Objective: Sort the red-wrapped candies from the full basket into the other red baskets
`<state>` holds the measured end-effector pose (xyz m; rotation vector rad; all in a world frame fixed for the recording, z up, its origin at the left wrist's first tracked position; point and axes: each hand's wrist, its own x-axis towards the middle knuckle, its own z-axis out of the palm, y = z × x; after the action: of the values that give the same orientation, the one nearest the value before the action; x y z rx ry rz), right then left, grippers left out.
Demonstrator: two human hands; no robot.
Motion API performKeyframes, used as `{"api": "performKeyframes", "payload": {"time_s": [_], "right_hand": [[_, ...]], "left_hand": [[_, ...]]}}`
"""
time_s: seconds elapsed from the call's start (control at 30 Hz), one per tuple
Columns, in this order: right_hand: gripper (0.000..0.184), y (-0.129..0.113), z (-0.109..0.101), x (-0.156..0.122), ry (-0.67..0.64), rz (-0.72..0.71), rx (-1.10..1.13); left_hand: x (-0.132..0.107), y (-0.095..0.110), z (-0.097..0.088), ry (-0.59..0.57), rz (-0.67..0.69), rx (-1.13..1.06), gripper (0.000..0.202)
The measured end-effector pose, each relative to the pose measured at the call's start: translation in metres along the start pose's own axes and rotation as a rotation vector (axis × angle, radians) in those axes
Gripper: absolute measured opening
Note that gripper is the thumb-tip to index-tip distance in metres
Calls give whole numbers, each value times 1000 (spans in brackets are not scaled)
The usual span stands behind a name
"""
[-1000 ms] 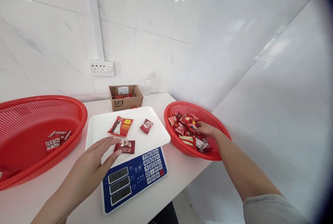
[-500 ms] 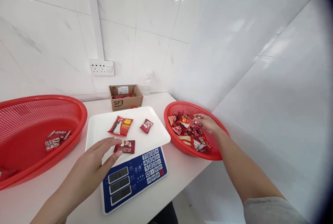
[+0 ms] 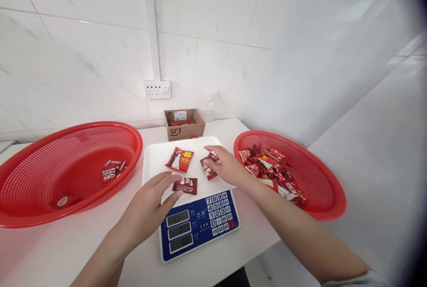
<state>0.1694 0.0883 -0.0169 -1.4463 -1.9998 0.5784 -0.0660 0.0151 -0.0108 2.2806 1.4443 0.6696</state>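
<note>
My left hand (image 3: pixel 148 204) rests at the front left of the white scale pan (image 3: pixel 155 158), thumb and fingers apart around the left end of a dark red candy packet (image 3: pixel 189 186). My right hand (image 3: pixel 228 166) is over the pan's right side, its thumb and fingers apart, with the thumb against a dark red packet (image 3: pixel 207 172) partly hidden by the hand. A larger bright red packet (image 3: pixel 180 159) with a couple printed on it lies behind them. The blue keypad panel (image 3: pixel 200 224) of the scale faces me.
At the right stands a red basket (image 3: pixel 328 189) filled with many candy packets (image 3: pixel 267 162). Another red basket (image 3: pixel 80 140) at the left holds several packets (image 3: pixel 111 172). Behind the scale are a cardboard box (image 3: pixel 187 132) and a clear plastic bottle (image 3: pixel 210 108) against the wall.
My right hand has moved left from the right basket to the pan, over the packet there. My left hand has stayed by the front packet. The view has turned left.
</note>
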Motion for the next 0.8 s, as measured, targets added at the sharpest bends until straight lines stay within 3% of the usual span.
{"api": "performKeyframes", "payload": {"time_s": [0.13, 0.3, 0.4, 0.5, 0.57, 0.7, 0.8], "right_hand": [[44, -3, 11, 4, 16, -85, -353], [42, -3, 19, -9, -208, -71, -348], [40, -4, 13, -19, -219, -123, -297], [38, 7, -13, -19, -115, -83, -275], [35, 25, -39, -14, -22, 64, -345], [21, 82, -93, -9, -99, 338, -481], [14, 120, -116, -15, -187, 486, -544]], "left_hand": [[0, -1, -3, 35, -3, 6, 32], [2, -2, -1, 23, -8, 17, 31], [2, -2, 0, 16, -7, 14, 32], [2, -3, 0, 11, -26, 5, 33], [2, -3, 0, 7, -46, 4, 34], [2, -4, 2, 7, -48, 2, 35], [2, -5, 4, 5, -47, -2, 34]]}}
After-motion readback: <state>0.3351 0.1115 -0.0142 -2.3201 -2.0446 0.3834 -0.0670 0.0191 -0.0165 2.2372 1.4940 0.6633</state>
